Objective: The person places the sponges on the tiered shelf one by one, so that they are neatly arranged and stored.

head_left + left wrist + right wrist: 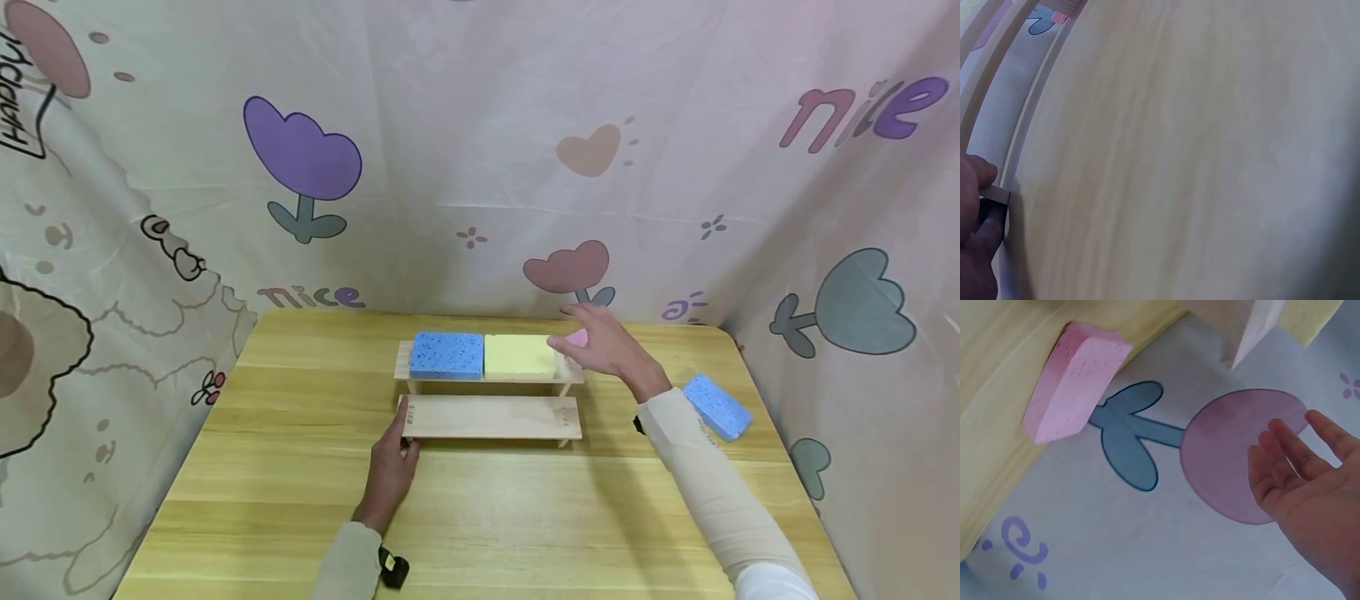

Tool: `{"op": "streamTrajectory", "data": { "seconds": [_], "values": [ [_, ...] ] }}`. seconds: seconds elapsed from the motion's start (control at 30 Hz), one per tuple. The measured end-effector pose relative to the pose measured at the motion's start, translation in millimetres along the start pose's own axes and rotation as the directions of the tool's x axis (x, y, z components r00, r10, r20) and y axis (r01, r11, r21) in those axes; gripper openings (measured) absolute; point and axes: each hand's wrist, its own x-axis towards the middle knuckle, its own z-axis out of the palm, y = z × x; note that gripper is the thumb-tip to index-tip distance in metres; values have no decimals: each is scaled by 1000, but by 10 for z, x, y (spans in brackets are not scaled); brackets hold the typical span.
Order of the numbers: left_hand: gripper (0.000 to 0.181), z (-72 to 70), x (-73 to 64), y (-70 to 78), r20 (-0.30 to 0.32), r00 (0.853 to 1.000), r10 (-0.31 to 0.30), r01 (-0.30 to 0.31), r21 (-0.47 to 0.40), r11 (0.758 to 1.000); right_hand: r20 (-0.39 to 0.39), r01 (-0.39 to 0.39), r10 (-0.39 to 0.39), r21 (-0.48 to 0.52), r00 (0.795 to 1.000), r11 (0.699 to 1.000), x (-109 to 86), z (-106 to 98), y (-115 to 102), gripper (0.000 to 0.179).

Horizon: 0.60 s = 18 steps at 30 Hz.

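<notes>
A small two-step wooden rack (491, 417) stands at the middle of the table. My left hand (392, 471) grips the left end of its lower step; in the left wrist view thumb and fingers (988, 234) pinch the thin wood. On the upper step, a blue sponge (447, 356) lies beside a yellow sponge (519, 357). My right hand (603, 342) hovers by the yellow sponge's right end, fingers loosely spread and holding nothing. Behind it, a pink sponge (1075, 381) lies near the table's back edge, mostly hidden by the hand in the head view.
Another blue sponge (716, 407) lies at the right of the table, next to my right forearm. A printed cloth (420, 167) hangs behind the wooden table (285, 467) and along its sides.
</notes>
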Motion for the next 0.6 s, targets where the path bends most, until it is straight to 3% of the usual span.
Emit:
{"op": "streamTrajectory", "data": {
  "seconds": [0.37,0.6],
  "values": [
    [81,1,-14,26,19,999,-33,33,-14,999,-3,-34,34,11,999,999,23,-83,266,81],
    [82,8,-13,15,-14,1000,-11,11,1,1000,-7,-52,53,23,999,998,41,-126,475,81]
  ]
}}
